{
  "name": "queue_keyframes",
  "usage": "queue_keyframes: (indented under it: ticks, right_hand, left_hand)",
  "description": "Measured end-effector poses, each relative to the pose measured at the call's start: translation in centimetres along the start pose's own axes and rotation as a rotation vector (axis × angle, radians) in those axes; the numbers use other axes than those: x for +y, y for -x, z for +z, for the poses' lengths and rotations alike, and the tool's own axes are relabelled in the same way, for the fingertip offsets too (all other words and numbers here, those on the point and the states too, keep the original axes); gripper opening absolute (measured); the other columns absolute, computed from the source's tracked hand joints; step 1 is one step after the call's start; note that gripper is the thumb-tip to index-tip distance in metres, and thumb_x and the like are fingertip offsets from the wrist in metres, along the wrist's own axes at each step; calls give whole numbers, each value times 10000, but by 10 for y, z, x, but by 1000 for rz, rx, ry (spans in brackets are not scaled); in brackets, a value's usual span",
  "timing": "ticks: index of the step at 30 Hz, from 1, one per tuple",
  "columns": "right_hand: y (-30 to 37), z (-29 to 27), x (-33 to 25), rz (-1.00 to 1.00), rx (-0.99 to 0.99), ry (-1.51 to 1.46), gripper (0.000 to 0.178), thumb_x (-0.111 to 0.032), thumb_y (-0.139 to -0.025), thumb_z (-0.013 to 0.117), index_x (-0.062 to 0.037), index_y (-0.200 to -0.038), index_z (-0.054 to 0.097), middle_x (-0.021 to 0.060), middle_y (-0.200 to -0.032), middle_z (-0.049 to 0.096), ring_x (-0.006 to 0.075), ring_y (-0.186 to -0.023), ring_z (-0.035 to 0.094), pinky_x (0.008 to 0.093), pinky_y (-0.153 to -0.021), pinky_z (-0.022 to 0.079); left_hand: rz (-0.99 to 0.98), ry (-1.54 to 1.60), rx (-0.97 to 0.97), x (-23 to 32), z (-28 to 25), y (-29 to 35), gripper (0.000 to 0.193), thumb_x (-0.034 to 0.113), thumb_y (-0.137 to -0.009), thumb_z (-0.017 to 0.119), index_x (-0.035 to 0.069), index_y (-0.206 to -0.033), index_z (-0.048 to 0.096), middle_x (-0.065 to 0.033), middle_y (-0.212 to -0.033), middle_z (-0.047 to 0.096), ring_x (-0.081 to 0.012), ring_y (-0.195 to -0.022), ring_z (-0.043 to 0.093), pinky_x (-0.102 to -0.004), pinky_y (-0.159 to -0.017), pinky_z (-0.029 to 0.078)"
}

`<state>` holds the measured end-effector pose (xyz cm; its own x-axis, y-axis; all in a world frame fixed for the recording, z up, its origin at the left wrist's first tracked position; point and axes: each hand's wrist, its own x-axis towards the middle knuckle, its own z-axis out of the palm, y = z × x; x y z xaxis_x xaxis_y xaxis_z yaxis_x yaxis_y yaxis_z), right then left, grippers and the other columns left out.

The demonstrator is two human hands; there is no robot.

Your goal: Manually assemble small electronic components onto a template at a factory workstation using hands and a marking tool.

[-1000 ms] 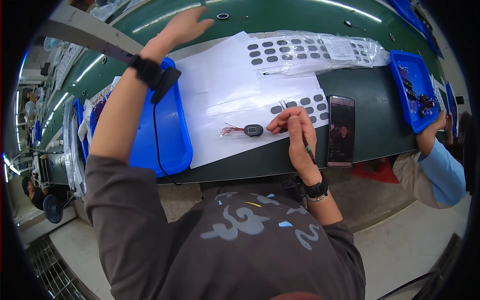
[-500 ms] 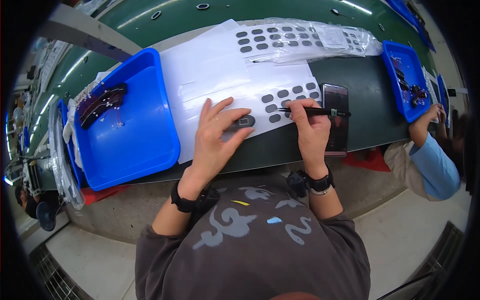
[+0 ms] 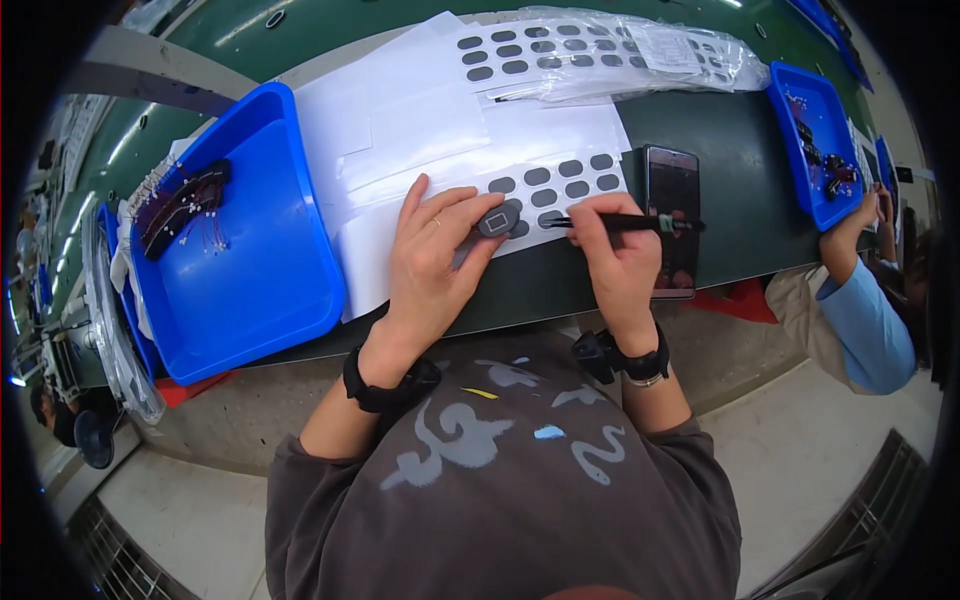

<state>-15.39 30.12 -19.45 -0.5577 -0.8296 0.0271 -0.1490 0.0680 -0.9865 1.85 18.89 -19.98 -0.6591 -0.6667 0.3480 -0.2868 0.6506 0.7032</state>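
Between the thumb and fingers of my left hand (image 3: 430, 250) is a small dark oval part (image 3: 497, 221) with a pale square outline on its face. It hangs at the left edge of a white sheet of grey oval stickers (image 3: 574, 189), hiding some of them. My right hand (image 3: 622, 265) grips black tweezers (image 3: 635, 223), closed around their body. The tweezers' tips reach a sticker in the lowest rows of the sheet, beside the oval part. Whether they pinch the sticker's edge is too small to tell.
At left, a blue tray (image 3: 250, 290) holds dark wired bundles (image 3: 190, 205). White sheets (image 3: 410, 125) and a plastic bag of sticker sheets (image 3: 600, 75) lie beyond my hands. A phone (image 3: 672, 185) lies right, near another blue tray (image 3: 833, 130) and a co-worker's arm (image 3: 850, 240).
My left hand has brought the oval part right, up against the stickers. The sticker sheet has shifted left under the tweezers. The whole view has moved slightly.
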Motion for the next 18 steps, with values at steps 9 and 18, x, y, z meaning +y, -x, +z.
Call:
queue_keyframes:
  ticks: [9,18]
  right_hand:
    - [-4,8,1,62,25,106,148,-135,-967,694,-18,-906,628,18,-755,673,74,-681,641,216,-622,479]
    - [-3,7,0,24,1,322,192,-162,-973,691,-16,-878,608,32,-710,679,80,-671,646,221,-625,493]
  left_hand:
    - [15,9,-2,-1,3,-3,333,135,-793,812,87,-1109,720,-62,-1003,731,-250,-1087,653,-517,-1139,355]
    - [-1,19,-10,-5,3,-3,295,145,-783,822,78,-1053,727,-60,-977,731,-253,-1094,652,-514,-1136,359]
